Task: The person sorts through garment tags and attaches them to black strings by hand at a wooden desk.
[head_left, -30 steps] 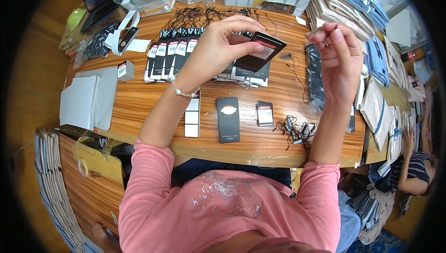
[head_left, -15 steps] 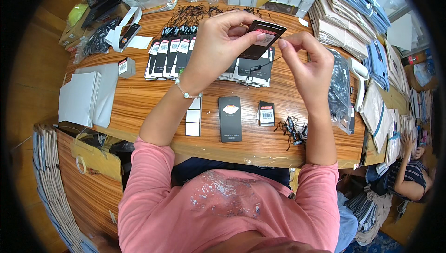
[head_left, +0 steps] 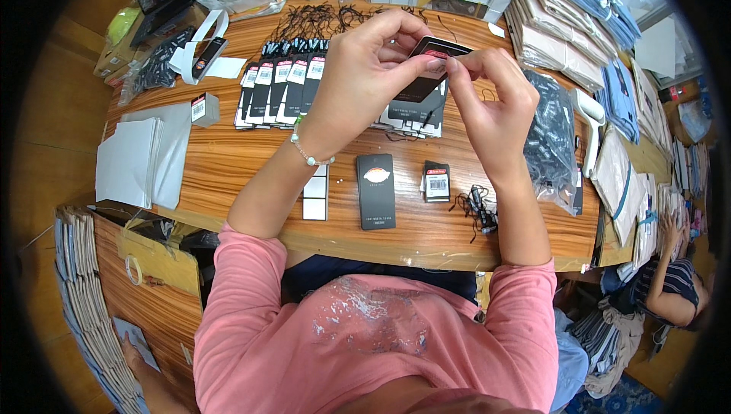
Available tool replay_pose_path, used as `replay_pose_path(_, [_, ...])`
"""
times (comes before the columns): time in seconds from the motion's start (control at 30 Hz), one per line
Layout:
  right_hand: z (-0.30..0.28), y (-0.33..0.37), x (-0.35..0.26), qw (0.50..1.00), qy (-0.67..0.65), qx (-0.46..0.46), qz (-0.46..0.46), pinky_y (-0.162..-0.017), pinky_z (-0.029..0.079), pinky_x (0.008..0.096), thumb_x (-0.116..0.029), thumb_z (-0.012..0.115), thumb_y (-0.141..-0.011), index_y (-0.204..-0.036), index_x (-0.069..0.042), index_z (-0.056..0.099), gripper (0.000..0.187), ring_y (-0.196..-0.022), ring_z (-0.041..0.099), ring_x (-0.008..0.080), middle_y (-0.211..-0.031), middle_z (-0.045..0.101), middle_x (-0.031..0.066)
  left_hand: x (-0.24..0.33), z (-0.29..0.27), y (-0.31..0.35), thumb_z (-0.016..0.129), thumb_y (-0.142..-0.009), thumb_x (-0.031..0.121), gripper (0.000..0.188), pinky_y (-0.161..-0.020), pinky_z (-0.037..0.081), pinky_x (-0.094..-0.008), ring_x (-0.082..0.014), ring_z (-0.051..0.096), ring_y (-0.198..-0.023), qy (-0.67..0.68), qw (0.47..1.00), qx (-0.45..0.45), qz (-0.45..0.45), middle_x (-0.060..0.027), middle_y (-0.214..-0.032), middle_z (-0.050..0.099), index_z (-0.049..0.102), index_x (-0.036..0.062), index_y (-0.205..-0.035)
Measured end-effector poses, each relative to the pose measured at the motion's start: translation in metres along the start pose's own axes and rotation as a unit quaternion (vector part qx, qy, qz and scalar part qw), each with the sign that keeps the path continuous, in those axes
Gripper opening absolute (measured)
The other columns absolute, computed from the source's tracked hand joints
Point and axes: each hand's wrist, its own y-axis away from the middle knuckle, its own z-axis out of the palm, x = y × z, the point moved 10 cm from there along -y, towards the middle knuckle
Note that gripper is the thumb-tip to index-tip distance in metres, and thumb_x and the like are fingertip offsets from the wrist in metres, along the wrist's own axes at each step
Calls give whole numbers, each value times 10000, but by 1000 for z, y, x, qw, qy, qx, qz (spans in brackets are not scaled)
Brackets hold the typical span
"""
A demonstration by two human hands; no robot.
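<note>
My left hand (head_left: 388, 60) is closed on a black hang tag (head_left: 417, 90), thumb on its front, raised above the table. Thumb and forefinger of my right hand (head_left: 495, 94) pinch at the tag's right edge; the thin black string (head_left: 429, 119) hangs just below, its upper end hidden by the fingers. Behind my left wrist lie rows of strung black hang tags (head_left: 283, 88) with white labels. Nearer me are a dark tag stack (head_left: 376, 193), a small stack of labelled cards (head_left: 437, 183), white label stickers (head_left: 315, 199) and a small heap of loose strings (head_left: 480, 208).
A plastic bag of strings (head_left: 550, 148) and a white handheld scanner (head_left: 590, 121) lie right. White paper sheets (head_left: 129, 159) lie left. Folded garments (head_left: 556, 41) rise at the far right. Other people's hands show at lower left (head_left: 135, 359) and right (head_left: 670, 235).
My right hand has moved left and its fingertips now meet the tag's edge. The tag has tilted slightly. Another person's hand has come in at the lower left.
</note>
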Motion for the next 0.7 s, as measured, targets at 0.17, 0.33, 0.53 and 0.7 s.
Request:
replay_pose_path(0.17, [2, 1, 1, 1000, 11, -5, -4, -505, 402, 289, -16, 631, -674, -650, -6, 550, 85, -547, 516, 185, -598, 544, 73, -2, 1, 1, 605, -765, -52, 211, -743, 522, -231, -147, 621, -828, -13, 1000, -2, 5, -93, -888, 609, 510, -25, -951])
replay_pose_path(0.33, [0, 1, 1, 1000, 18, 2, -8, -497, 403, 293, -13, 623, -662, -649, -11, 552, 72, -537, 514, 185, -593, 543, 73, -1, 4, 1, 603, -769, -47, 194, -741, 521, -227, -140, 617, -840, -19, 1000, -9, 5, -88, -893, 608, 510, -20, -937])
replay_pose_path(0.53, [3, 2, 3, 1000, 26, -4, -6, -495, 403, 281, -8, 623, -666, -653, -11, 557, 67, -536, 514, 182, -592, 542, 77, 0, 7, 2, 610, -769, -37, 181, -729, 523, -220, -117, 607, -809, -36, 999, -12, 16, -69, -867, 602, 521, -14, -925])
replay_pose_path(0.7, [7, 5, 20, 994, -76, -9, 80, -493, 381, 231, -35, 620, -720, -676, 3, 572, 75, -521, 475, 101, -580, 539, 45, 6, 6, 5, 625, -767, -14, 140, -688, 530, -217, -102, 601, -787, -83, 995, 8, 48, -55, -846, 604, 545, -12, -881])
